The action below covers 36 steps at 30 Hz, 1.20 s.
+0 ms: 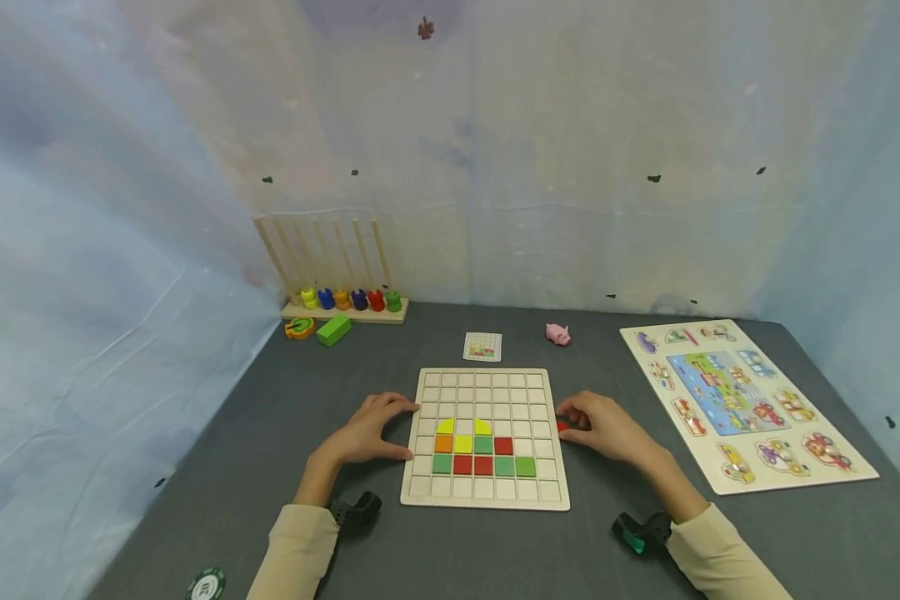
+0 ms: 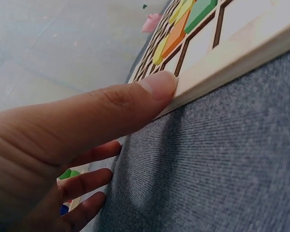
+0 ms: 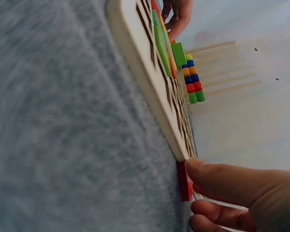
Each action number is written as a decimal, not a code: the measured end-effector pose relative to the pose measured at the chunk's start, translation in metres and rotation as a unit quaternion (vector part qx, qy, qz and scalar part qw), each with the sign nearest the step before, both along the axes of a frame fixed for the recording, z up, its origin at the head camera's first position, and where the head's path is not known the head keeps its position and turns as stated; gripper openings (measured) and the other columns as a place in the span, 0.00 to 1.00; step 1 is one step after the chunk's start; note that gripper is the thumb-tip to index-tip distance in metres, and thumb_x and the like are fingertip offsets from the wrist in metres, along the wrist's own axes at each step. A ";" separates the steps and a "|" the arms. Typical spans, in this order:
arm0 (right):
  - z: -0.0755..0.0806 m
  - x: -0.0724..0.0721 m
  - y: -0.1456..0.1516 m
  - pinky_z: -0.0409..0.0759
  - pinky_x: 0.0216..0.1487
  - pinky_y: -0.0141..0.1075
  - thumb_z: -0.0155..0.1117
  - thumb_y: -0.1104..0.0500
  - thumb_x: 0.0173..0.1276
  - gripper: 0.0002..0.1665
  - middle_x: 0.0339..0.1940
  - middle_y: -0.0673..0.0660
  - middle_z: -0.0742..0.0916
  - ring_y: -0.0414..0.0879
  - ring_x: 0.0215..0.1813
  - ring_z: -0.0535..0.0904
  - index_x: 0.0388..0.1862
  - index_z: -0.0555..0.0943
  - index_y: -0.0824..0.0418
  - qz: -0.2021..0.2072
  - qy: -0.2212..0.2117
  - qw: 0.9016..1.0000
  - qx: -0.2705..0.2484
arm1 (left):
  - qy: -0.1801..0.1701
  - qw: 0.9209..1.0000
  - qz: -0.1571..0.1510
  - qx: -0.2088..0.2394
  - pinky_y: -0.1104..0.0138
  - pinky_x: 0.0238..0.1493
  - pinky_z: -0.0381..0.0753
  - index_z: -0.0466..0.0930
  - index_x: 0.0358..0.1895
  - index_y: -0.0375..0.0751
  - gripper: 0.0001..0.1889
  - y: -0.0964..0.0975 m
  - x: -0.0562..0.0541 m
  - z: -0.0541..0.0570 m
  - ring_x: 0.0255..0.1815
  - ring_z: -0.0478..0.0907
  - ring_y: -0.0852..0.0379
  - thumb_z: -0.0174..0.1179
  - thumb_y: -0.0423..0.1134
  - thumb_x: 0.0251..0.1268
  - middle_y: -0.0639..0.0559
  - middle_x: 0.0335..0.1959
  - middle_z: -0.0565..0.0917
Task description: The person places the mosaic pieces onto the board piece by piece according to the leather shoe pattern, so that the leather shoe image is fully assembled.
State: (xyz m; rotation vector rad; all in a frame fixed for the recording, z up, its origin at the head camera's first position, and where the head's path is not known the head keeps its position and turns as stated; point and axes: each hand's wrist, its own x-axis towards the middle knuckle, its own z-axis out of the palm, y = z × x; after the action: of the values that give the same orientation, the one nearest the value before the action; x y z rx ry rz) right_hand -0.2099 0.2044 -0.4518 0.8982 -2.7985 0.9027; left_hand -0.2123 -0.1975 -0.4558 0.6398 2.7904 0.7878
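Note:
A square wooden grid board [image 1: 495, 492] lies on the dark table, with several coloured tiles set in its cells. Red, green [image 1: 525, 467], orange [image 1: 444, 444] and yellow pieces form two rows, topped by two yellow curved pieces. My left hand [image 1: 363, 429] is at the board's left edge; its thumb [image 2: 157, 87] touches the rim and the fingers spread forward. Beside the right edge, my right hand [image 1: 603, 425] holds a red tile [image 3: 184, 181] between thumb and fingers, the tile right against the board's side. The fingers partly hide that tile.
Behind the board lie a small pattern card [image 1: 482, 347] and a pink toy pig [image 1: 558, 334]. A peg rack [image 1: 345, 315] with coloured rings, a green block [image 1: 334, 330] and an orange-and-green piece [image 1: 300, 327] stand back left. A picture puzzle [image 1: 735, 479] lies right; a round chip [image 1: 207, 585] front left.

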 end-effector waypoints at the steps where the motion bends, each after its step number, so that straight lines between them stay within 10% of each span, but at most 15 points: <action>1: 0.000 0.000 0.000 0.71 0.33 0.33 0.71 0.59 0.56 0.15 0.30 0.50 0.78 0.42 0.32 0.72 0.42 0.82 0.63 -0.001 0.000 1.000 0.005 | 0.000 1.000 -0.001 0.000 0.46 0.60 0.60 0.71 0.63 0.51 0.39 0.000 0.000 0.000 0.62 0.58 0.48 0.73 0.54 0.43 0.51 0.61 0.67; 36: -0.004 0.008 -0.052 0.72 0.24 0.29 0.68 0.60 0.60 0.03 0.21 0.44 0.80 0.35 0.23 0.73 0.29 0.81 0.54 0.047 -0.069 0.991 -0.102 | 0.003 1.000 -0.002 0.006 0.46 0.60 0.60 0.71 0.63 0.51 0.38 0.000 0.001 0.002 0.63 0.58 0.48 0.72 0.54 0.43 0.51 0.62 0.67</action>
State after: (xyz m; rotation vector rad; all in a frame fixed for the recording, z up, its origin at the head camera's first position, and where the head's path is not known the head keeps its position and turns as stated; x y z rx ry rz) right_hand -0.2017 0.1526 -0.4563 0.9782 -2.7264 1.2839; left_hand -0.2111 -0.1976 -0.4542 0.6505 2.7904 0.8028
